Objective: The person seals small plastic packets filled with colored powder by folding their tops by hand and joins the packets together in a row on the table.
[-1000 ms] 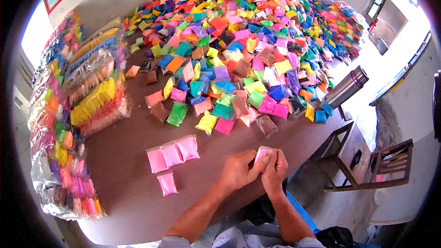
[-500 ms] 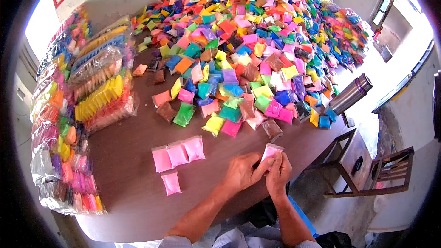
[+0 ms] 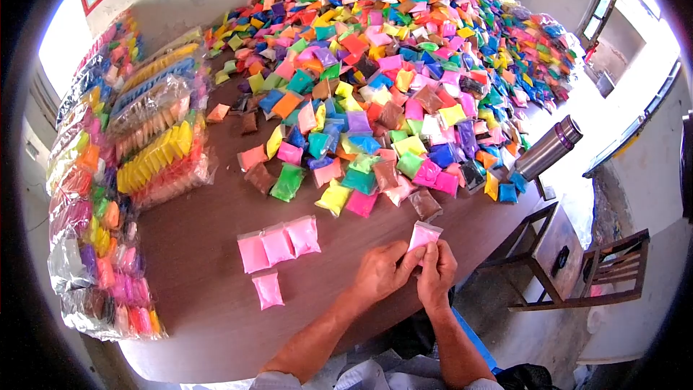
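Both hands meet at the front of the table, pinching one small pink packet [image 3: 424, 234] whose clear edge points up and away from me. My left hand [image 3: 382, 271] is closed on its left side, the thumb against the packet. My right hand [image 3: 437, 274] grips the lower right part, and the fingers hide the packet's bottom. To the left, pink packets [image 3: 278, 244] lie overlapping in a short row. A single pink packet [image 3: 268, 290] lies just below that row, apart from my hands.
A large heap of multicoloured packets [image 3: 382, 101] covers the table's back. Clear bags of sorted packets [image 3: 159, 152] line the left side. A steel flask [image 3: 550, 148] stands tilted-looking at the right edge. A wooden chair [image 3: 613, 267] is beyond the brown table [image 3: 202, 332].
The held packet is raised slightly and shows more of its pink face between my fingers. Both hands have barely shifted, and the other packets lie as before.
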